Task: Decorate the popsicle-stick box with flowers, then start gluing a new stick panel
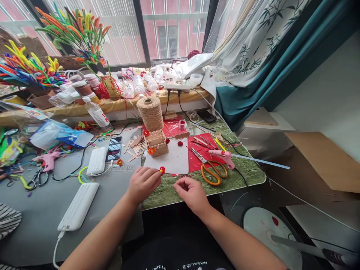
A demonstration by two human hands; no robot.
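My left hand (143, 183) rests at the near edge of the green mat (242, 176), its fingers pinched on a small red pipe-cleaner flower (162, 170) with a yellow centre. My right hand (191, 193) lies just right of it, fingers curled in, with nothing visible in them. Beyond the hands a white sheet (171, 159) holds a little box of wooden sticks (156, 142) decorated with red and orange flowers. A spool of jute twine (151, 112) stands behind the box.
Orange-handled scissors (210, 170) and a pink glue gun (222, 155) with a long stick lie on the mat to the right. White power banks (80, 206), a phone (114, 148), another pink glue gun (47, 160) and cables cover the grey table. Bottles and pipe cleaners crowd the sill.
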